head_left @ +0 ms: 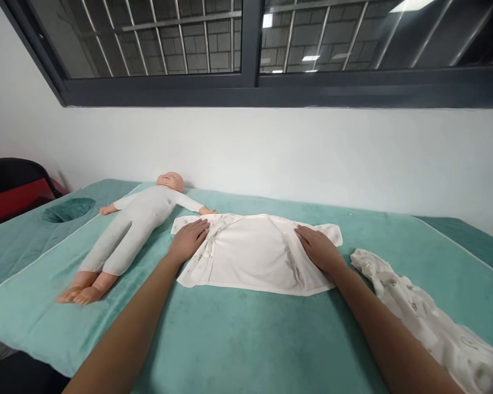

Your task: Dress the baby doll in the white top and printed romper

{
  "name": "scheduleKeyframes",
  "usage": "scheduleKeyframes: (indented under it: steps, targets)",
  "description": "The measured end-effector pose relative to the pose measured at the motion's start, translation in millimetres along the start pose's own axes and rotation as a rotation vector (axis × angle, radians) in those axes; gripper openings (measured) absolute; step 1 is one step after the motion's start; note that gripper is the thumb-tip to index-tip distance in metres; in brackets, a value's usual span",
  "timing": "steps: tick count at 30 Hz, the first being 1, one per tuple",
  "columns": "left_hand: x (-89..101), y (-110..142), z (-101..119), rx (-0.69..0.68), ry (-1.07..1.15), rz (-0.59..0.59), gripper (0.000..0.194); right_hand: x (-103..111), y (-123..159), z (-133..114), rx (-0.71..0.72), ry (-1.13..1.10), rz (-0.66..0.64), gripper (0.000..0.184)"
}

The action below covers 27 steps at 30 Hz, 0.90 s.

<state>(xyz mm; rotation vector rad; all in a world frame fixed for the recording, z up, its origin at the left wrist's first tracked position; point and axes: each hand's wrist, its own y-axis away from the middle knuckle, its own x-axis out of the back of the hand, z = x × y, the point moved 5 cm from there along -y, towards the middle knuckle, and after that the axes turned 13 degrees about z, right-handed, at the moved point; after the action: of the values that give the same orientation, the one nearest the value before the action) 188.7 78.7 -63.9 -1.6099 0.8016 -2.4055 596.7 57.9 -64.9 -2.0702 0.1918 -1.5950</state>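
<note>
A white baby shirt (250, 254) lies spread open on the green bed cover, its plain inner side showing and its small sleeves out to both sides. On its left front panel rests my left hand (189, 239), flat with the fingers stretched out. My right hand (318, 247) lies flat on the right panel, fingers also extended. Left of the shirt a baby doll (143, 219) in a white body lies on its back, one hand close to the left sleeve. Crumpled patterned baby pants (427, 312) lie to the right, partly behind my right forearm.
The green bed cover (250, 339) stretches beneath everything, with a face hole (69, 209) at the left end. A white wall (271, 153) and a dark window frame (250, 90) stand behind. A red and black chair (16, 191) is at far left.
</note>
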Motion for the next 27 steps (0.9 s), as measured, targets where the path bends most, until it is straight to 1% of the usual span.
scheduleKeyframes:
  steps: [1,3,7,10,13,16,19,24,25,27]
  targets:
    - [-3.8,0,-2,0.01,-0.013,-0.047,0.047,-1,0,5,-0.038,0.037,-0.003,0.044]
    - [-7.9,-1,-6,0.045,-0.047,-0.088,0.048,-2,2,18,-0.114,0.11,-0.018,0.047]
    - [-7.2,0,-15,0.181,-0.139,-0.058,0.047,5,8,46,-0.285,0.215,-0.026,0.047]
    - [-2.8,2,-18,0.268,-0.207,-0.01,0.047,17,14,62,-0.439,0.206,0.06,0.045]
    - [2.6,3,-17,0.285,-0.239,0.031,0.046,30,20,74,-0.6,0.154,0.18,0.043]
    - [8.9,6,-18,0.326,-0.23,0.103,0.043,39,25,83,-0.711,0.114,0.257,0.044]
    - [12.7,9,-22,0.372,-0.211,0.172,0.04,42,30,88,-0.756,0.02,0.294,0.043]
    - [15.9,11,-27,0.419,-0.202,0.235,0.04,43,32,87,-0.757,-0.388,0.405,0.047]
    - [17.6,12,-28,0.437,-0.199,0.252,0.039,43,32,87,-0.754,-0.435,0.412,0.048]
    - [21.9,14,-29,0.485,-0.196,0.29,0.038,43,32,86,-0.736,-0.417,0.392,0.048]
